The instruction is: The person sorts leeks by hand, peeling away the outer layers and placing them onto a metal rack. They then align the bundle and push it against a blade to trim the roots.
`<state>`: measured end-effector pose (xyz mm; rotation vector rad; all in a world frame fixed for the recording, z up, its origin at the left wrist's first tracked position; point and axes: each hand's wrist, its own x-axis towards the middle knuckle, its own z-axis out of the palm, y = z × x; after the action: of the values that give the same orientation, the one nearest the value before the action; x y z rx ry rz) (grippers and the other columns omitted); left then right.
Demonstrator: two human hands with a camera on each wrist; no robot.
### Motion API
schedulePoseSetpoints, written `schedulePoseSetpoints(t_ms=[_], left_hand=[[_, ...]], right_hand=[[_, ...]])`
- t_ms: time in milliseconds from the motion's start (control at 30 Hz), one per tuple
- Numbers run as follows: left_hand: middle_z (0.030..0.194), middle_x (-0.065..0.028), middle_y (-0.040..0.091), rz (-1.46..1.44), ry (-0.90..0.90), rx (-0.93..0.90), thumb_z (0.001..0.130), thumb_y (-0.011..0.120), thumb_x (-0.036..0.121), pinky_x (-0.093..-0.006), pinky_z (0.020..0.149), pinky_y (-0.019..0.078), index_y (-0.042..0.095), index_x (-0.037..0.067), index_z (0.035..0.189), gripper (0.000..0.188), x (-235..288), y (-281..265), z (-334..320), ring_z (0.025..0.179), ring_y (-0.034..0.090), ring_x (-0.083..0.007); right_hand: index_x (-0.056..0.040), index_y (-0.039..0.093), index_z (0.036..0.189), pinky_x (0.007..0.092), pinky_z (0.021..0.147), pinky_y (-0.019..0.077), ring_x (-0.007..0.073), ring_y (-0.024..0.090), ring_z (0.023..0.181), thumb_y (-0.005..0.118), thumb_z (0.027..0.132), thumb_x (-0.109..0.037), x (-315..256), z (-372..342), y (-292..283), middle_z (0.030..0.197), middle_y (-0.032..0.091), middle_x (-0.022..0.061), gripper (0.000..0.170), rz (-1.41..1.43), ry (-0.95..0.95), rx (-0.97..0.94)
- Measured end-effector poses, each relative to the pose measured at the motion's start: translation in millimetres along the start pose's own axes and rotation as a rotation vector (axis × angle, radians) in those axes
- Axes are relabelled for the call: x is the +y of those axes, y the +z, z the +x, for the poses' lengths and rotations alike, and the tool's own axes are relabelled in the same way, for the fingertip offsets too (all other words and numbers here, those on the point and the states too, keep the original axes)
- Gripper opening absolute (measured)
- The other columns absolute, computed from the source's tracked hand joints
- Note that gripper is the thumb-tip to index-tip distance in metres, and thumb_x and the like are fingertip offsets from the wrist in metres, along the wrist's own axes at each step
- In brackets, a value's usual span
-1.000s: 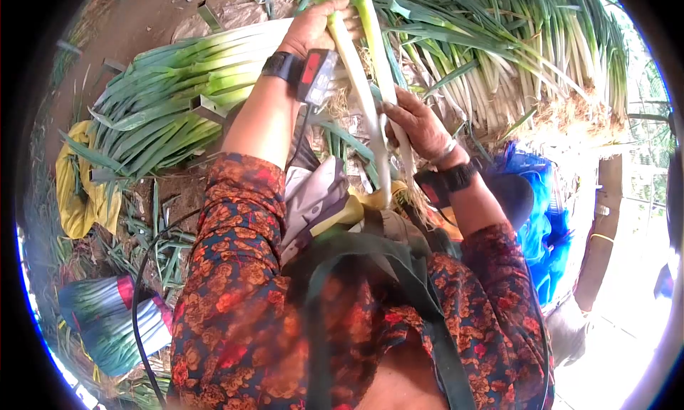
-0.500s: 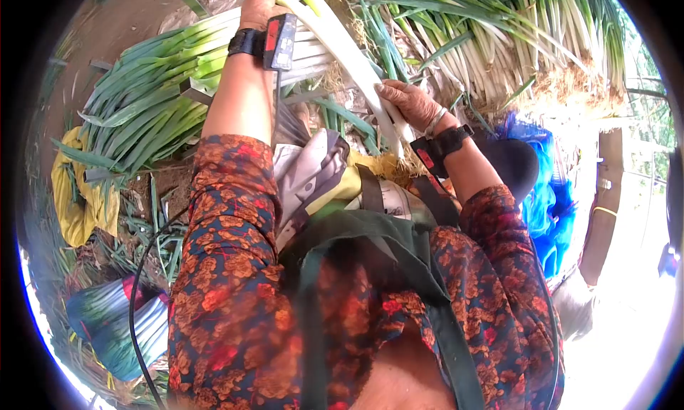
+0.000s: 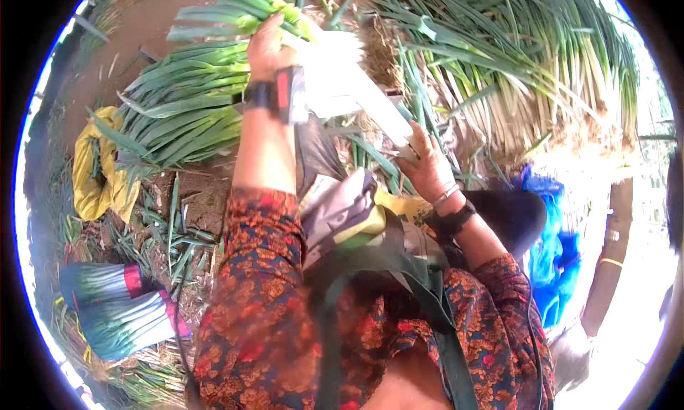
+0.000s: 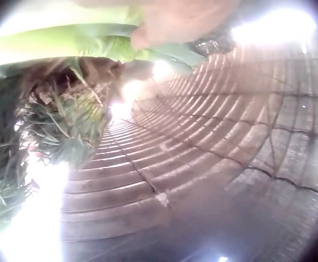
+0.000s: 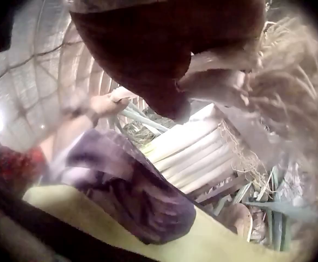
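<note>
While the left forearm reaches forward from a red-and-orange floral sleeve, left hand grips long green-and-white leeks near the leafy end, fingers curled round. Right forearm angles inward, lower; right hand pinches the white lower end between thumb and fingers. Leeks slant from hand to hand, beside a laid-out row of green-leaved leeks. White shafts overexposed; count unclear.

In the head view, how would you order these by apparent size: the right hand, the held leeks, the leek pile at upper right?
Largest to smallest:
1. leek pile
2. held leeks
3. right hand
</note>
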<state>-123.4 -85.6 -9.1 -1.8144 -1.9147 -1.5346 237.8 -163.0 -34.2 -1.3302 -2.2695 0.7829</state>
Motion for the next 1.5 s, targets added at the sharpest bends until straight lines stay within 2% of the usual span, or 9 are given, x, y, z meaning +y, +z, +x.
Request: schedulePoseSetpoints(t_ms=[133,333,467,600,633,767,867,1200,1500], left_hand=[[0.115,-0.0194,0.055,-1.532,-0.827,0.443,0.098,0.045,0.01,-0.0496,0.098,0.0452,0.043,0.0,0.122,0.027,41,-79,19,0.109,0.056,-0.0331],[0.116,-0.022,0.053,-1.273,-0.554,0.622,0.1,0.041,0.016,-0.0541,0.101,0.0432,0.041,-0.006,0.121,0.031,18,-170,37,0.112,0.054,-0.0351],[0.106,-0.0196,0.061,-1.078,-0.913,0.76,0.098,0.049,0.028,-0.0425,0.074,0.0567,0.041,0.002,0.125,0.038,-28,-162,16,0.1,0.063,-0.0307],[0.08,-0.014,0.068,-0.638,-1.379,-0.224,0.094,0.057,0.035,-0.0364,0.061,0.0557,0.06,0.002,0.103,0.034,-98,-143,-57,0.064,0.066,-0.0254],[0.079,-0.012,0.069,-0.393,-1.352,-0.198,0.092,0.059,0.036,-0.0344,0.059,0.0536,0.066,0.007,0.089,0.03,-81,-138,-57,0.066,0.066,-0.0212],[0.105,-0.0023,0.068,0.542,-0.141,-0.136,0.089,0.061,0.035,-0.0427,0.089,0.0463,0.068,0.018,0.099,0.021,-84,-108,-46,0.096,0.062,-0.0241],[0.12,-0.0021,0.06,0.759,0.173,-0.157,0.09,0.057,0.036,-0.0433,0.103,0.0358,0.065,0.019,0.108,0.026,-116,-79,-47,0.111,0.054,-0.0256],[0.101,-0.0048,0.058,0.652,0.023,-0.392,0.09,0.058,0.033,-0.0454,0.096,0.0332,0.063,0.019,0.109,0.024,-102,-87,-70,0.101,0.053,-0.0279],[0.112,-0.0085,0.06,0.573,-0.065,-0.408,0.085,0.064,0.035,-0.0444,0.102,0.0327,0.061,0.019,0.115,0.034,-131,-83,-66,0.112,0.051,-0.0302]], right_hand=[[-0.0121,0.041,0.138,0.0456,0.081,0.0511,0.0411,0.059,0.095,0.071,0.079,-0.02,-18,49,-8,0.106,0.056,0.0226,0.066,-0.072,-0.248,0.045],[-0.0222,0.051,0.132,0.045,0.084,0.0513,0.0355,0.06,0.101,0.065,0.086,-0.027,-82,162,6,0.108,0.06,0.0149,0.048,-0.189,-0.347,0.013],[-0.0231,0.056,0.126,0.047,0.094,0.0465,0.0351,0.057,0.109,0.062,0.087,-0.031,-73,215,53,0.119,0.059,0.012,0.04,-0.213,-0.336,-0.114],[-0.0264,0.055,0.128,0.0457,0.1,0.0411,0.0339,0.047,0.122,0.063,0.085,-0.034,-50,219,81,0.123,0.059,0.009,0.044,-0.711,-0.044,-0.299],[-0.027,0.057,0.126,0.0446,0.1,0.0404,0.0314,0.044,0.125,0.063,0.085,-0.034,-42,218,81,0.122,0.06,0.0066,0.042,-0.713,-0.06,-0.247],[-0.0229,0.062,0.121,0.0423,0.096,0.0455,0.0315,0.049,0.12,0.057,0.087,-0.023,-44,230,76,0.12,0.059,0.0081,0.034,-0.767,-0.137,-0.349],[-0.0212,0.062,0.12,0.0451,0.097,0.0452,0.0345,0.05,0.119,0.053,0.088,-0.018,-34,232,88,0.122,0.057,0.0124,0.034,-0.618,-0.014,-0.342],[0.0012,0.038,0.134,0.0455,0.095,0.0458,0.0346,0.048,0.117,0.05,0.086,-0.012,-19,206,115,0.128,0.049,0.0173,0.051,-0.792,-0.19,-0.263],[0.0051,0.053,0.121,0.0461,0.078,0.0476,0.0339,0.05,0.104,0.056,0.082,-0.017,-25,202,118,0.118,0.049,0.0187,0.044,-0.858,-0.193,-0.199]])
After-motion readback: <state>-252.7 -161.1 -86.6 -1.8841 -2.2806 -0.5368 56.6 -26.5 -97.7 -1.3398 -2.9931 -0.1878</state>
